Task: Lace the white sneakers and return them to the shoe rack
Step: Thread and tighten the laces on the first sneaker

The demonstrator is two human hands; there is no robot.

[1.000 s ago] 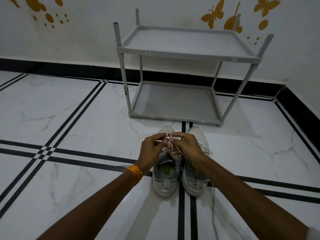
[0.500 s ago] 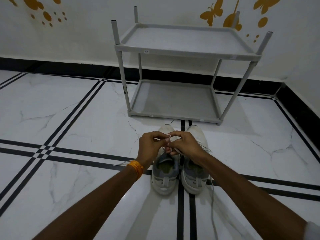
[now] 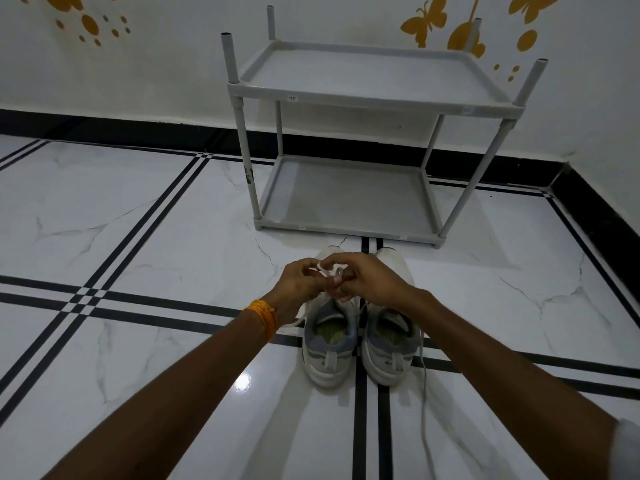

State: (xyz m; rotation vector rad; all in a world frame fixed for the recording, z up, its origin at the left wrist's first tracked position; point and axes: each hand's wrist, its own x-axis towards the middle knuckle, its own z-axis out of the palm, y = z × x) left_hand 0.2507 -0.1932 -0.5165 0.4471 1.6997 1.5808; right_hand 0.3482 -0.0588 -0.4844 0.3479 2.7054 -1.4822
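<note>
Fingertips of the left hand (image 3: 300,280) and right hand (image 3: 363,280) pinch closed on a thin white shoelace (image 3: 325,270), held over the left of two white-and-grey mesh sneakers (image 3: 330,336) standing side by side on glossy white marble floor (image 3: 145,244). Just beyond stands a grey plastic two-shelf shoe rack (image 3: 360,95); its small labels are unreadable.

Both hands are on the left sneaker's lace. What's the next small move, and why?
Probably draw the lace snug: the left hand and right hand pinch a loose loop above the left sneaker. The right sneaker has a lace trailing on the floor, and the shoe rack is empty.
</note>
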